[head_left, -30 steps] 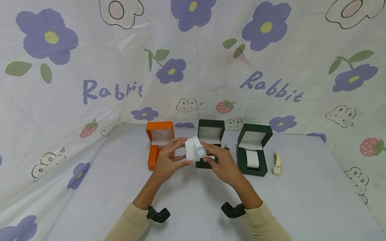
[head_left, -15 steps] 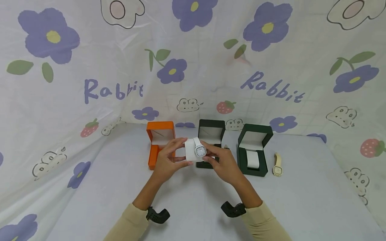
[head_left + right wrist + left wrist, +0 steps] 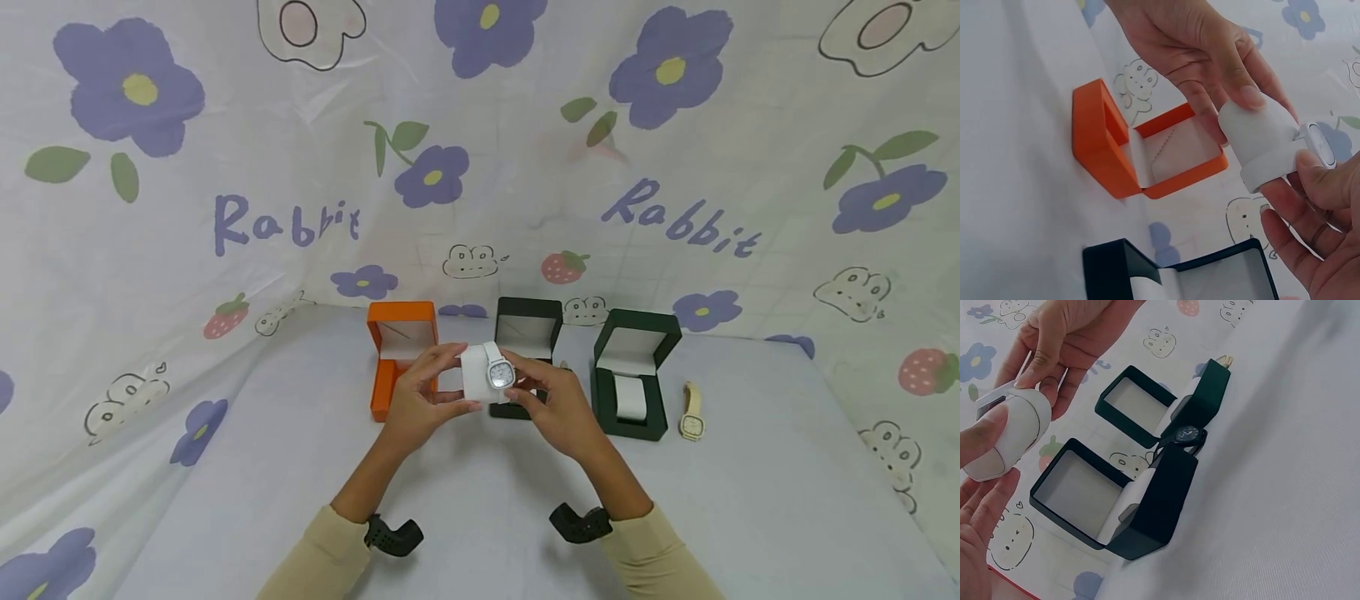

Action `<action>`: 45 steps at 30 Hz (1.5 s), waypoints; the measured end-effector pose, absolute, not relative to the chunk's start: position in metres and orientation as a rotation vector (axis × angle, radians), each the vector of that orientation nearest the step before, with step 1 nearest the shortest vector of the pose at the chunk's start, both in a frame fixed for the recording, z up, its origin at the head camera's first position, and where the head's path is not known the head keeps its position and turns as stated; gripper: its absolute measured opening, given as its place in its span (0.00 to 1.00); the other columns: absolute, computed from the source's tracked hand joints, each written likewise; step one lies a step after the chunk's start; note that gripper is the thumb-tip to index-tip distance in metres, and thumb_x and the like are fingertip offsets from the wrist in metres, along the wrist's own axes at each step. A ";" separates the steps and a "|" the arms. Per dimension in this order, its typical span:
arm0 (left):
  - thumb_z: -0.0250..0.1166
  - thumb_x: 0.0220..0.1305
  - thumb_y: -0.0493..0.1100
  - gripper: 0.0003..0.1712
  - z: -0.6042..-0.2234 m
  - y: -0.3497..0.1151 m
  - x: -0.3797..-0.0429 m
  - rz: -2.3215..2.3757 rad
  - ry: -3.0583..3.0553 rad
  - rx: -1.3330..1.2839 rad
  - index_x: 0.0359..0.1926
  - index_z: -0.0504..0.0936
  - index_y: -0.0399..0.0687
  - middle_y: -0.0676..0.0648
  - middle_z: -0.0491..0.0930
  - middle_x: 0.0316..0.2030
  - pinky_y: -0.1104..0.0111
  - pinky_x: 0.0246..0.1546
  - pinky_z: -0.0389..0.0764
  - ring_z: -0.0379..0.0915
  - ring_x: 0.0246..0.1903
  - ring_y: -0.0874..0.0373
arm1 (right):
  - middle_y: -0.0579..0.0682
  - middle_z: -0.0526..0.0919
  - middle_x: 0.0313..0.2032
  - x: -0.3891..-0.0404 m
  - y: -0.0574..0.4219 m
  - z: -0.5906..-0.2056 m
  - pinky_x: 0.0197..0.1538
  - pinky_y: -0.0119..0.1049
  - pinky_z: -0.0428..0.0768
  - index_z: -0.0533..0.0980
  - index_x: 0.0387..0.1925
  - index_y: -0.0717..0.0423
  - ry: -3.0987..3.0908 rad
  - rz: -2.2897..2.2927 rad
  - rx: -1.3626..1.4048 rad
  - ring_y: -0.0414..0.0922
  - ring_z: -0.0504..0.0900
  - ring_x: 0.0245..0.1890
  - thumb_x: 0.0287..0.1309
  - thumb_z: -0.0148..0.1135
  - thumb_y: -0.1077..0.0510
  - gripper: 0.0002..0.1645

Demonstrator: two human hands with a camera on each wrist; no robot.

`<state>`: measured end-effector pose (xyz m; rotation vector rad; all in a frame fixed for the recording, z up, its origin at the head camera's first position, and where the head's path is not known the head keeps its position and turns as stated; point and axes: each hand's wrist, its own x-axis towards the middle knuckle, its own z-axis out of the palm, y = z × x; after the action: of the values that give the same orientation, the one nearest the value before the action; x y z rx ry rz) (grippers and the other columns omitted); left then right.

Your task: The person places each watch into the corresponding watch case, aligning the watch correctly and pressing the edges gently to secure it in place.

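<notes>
A white wristwatch (image 3: 501,374) is wrapped round a white watch cushion (image 3: 476,375), held up above the table in front of the boxes. My left hand (image 3: 417,398) grips the cushion from its left, thumb below and fingers above. From the other side my right hand (image 3: 551,404) pinches the watch near its face. In the right wrist view, the right thumb presses on the strap beside the watch face (image 3: 1320,145). Behind the hands stand an open orange watch box (image 3: 382,392) and an open dark green watch box (image 3: 528,305), both partly hidden.
Another open green watch box (image 3: 648,421) holds a white cushion (image 3: 630,398), right of the hands. Beside it lies a gold watch (image 3: 691,412). A black watch (image 3: 1186,434) lies between the two green boxes. A patterned cloth (image 3: 517,208) rises behind the table.
Both hands keep their hold on the watch and cushion. The watch face has turned slightly, and the whole head view has shifted a little to the right.
</notes>
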<state>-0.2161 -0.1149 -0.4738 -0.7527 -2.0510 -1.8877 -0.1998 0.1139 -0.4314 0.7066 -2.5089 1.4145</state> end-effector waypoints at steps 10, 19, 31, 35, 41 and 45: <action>0.80 0.50 0.34 0.44 -0.474 -0.112 -0.217 -1.883 -2.044 -0.750 0.69 0.77 0.58 0.49 0.74 0.61 0.52 0.42 0.87 0.75 0.60 0.47 | 0.48 0.87 0.40 -0.198 0.111 -0.429 0.47 0.39 0.86 0.75 0.68 0.51 -2.494 1.429 0.688 0.43 0.84 0.40 0.59 0.70 0.68 0.35; 0.80 0.50 0.33 0.45 -0.473 -0.112 -0.219 -1.890 -2.056 -0.761 0.69 0.76 0.60 0.49 0.73 0.62 0.59 0.42 0.87 0.75 0.60 0.47 | 0.47 0.87 0.41 -0.195 0.108 -0.428 0.48 0.39 0.86 0.75 0.68 0.51 -2.452 1.426 0.691 0.42 0.83 0.40 0.58 0.72 0.67 0.36; 0.80 0.52 0.33 0.44 -0.470 -0.116 -0.216 -1.955 -2.074 -0.816 0.70 0.76 0.58 0.49 0.73 0.64 0.57 0.44 0.87 0.74 0.61 0.46 | 0.46 0.82 0.55 -0.196 0.118 -0.427 0.56 0.47 0.84 0.73 0.70 0.48 -2.426 1.453 0.812 0.48 0.82 0.54 0.53 0.78 0.62 0.42; 0.79 0.52 0.34 0.44 -0.469 -0.118 -0.215 -1.978 -2.099 -0.825 0.70 0.76 0.59 0.49 0.73 0.64 0.57 0.45 0.87 0.74 0.61 0.46 | 0.47 0.71 0.68 -0.198 0.124 -0.427 0.60 0.50 0.81 0.63 0.76 0.40 -2.460 1.460 0.909 0.51 0.76 0.63 0.46 0.82 0.61 0.57; 0.80 0.51 0.35 0.44 -0.467 -0.118 -0.212 -2.025 -2.121 -0.833 0.69 0.77 0.61 0.51 0.74 0.64 0.57 0.44 0.87 0.75 0.61 0.48 | 0.51 0.63 0.75 -0.200 0.126 -0.429 0.61 0.50 0.80 0.54 0.79 0.40 -2.527 1.466 1.015 0.53 0.72 0.67 0.44 0.83 0.62 0.66; 0.81 0.51 0.36 0.44 -0.465 -0.117 -0.211 -2.042 -2.124 -0.851 0.69 0.77 0.62 0.52 0.74 0.65 0.56 0.43 0.87 0.76 0.60 0.50 | 0.49 0.67 0.72 -0.198 0.127 -0.429 0.60 0.49 0.81 0.57 0.78 0.44 -2.523 1.490 1.007 0.51 0.75 0.65 0.44 0.82 0.65 0.63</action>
<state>-0.2108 -0.1174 -0.4654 -0.8507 -2.1245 -2.0422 -0.1977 0.1271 -0.4287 1.0068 -2.5229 1.4897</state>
